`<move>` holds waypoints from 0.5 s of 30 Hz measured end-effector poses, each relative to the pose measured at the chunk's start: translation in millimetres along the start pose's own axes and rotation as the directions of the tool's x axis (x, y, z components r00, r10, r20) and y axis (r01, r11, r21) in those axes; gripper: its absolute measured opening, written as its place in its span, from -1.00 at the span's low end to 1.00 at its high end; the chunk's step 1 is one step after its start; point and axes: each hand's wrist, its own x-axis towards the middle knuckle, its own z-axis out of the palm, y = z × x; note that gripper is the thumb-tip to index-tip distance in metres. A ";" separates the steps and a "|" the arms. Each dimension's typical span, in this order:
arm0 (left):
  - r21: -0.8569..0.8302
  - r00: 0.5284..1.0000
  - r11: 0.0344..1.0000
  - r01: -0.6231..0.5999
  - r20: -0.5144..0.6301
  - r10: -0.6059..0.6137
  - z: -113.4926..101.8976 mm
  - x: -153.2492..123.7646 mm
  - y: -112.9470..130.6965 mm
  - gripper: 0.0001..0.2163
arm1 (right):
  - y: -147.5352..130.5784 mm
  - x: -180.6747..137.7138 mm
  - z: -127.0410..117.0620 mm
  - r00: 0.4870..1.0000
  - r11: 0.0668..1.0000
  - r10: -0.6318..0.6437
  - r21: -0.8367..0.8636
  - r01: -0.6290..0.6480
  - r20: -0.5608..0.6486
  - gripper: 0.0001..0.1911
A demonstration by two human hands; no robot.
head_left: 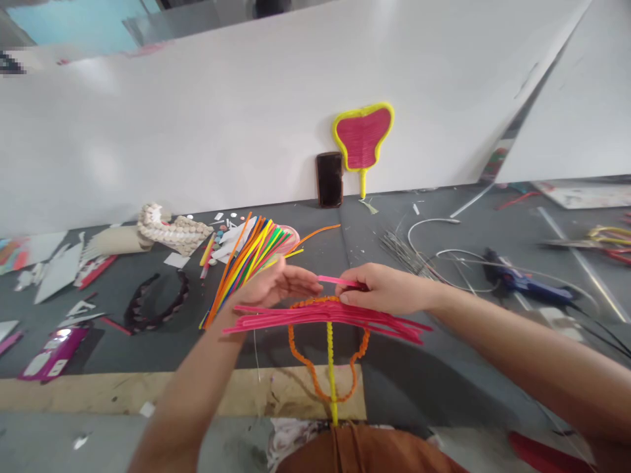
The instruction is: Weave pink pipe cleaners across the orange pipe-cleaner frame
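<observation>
A pink strip [331, 280] is pinched in my right hand [374, 288], its free end pointing left. My left hand [290, 282] is open, fingers stretched out close to that end; whether they touch it I cannot tell. Just below both hands, a bunch of pink strips [315, 316] crosses a fan-shaped frame of twisted orange strip [315, 378]. Down the frame's middle runs a yellow stem [330, 358], its lower end near my lap. The upper part of the frame is mostly hidden by the pink strips and my hands.
Loose colored strips [251, 256] lie left of my hands. A finished pink-and-yellow fan [365, 138] and a phone [329, 179] lean on the white board [221, 118]. To the right are wires [401, 253], a blue glue gun [527, 282] and scissors [601, 240]; a dark braided headband [155, 302] sits left.
</observation>
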 end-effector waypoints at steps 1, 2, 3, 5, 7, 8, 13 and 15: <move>0.103 1.000 0.995 -0.012 -0.007 0.013 -6.3 -8.1 19.6 -0.38 | 1.3 -1.2 0.0 1.000 1.000 0.004 0.026 -0.004 -0.004 -0.81; 0.187 0.997 0.981 -0.050 -0.053 0.061 -10.6 -16.6 39.0 -0.37 | 3.2 -2.0 0.1 1.000 0.999 0.009 0.053 -0.009 -0.006 -0.81; 0.277 0.984 0.957 -0.084 -0.125 0.123 -12.2 -24.6 57.1 -0.40 | 5.6 -2.1 0.7 1.000 0.997 0.014 0.078 -0.014 -0.008 -0.80; 0.537 0.942 0.839 -0.091 -0.226 0.246 -5.8 -36.5 84.5 -0.57 | 10.1 -0.5 2.8 0.999 0.993 0.035 0.118 -0.032 -0.024 -0.79; 0.793 0.960 0.604 0.077 -0.223 0.170 11.8 -39.2 96.5 -0.70 | 11.5 3.0 6.2 0.997 0.988 0.058 0.146 -0.051 -0.044 -0.77; 0.863 0.972 0.482 0.151 -0.218 0.086 22.8 -36.9 96.8 -0.72 | 10.5 4.9 8.0 0.997 0.987 0.063 0.153 -0.055 -0.051 -0.77; 0.947 0.986 0.287 0.146 -0.117 -0.115 64.9 -8.9 72.9 -0.83 | -0.6 9.6 14.0 0.998 0.991 0.046 0.129 -0.041 -0.042 -0.77; 0.956 0.984 0.262 0.130 -0.092 -0.153 69.6 -2.2 64.5 -0.86 | -1.9 8.9 14.8 0.998 0.992 0.047 0.117 -0.043 -0.029 -0.78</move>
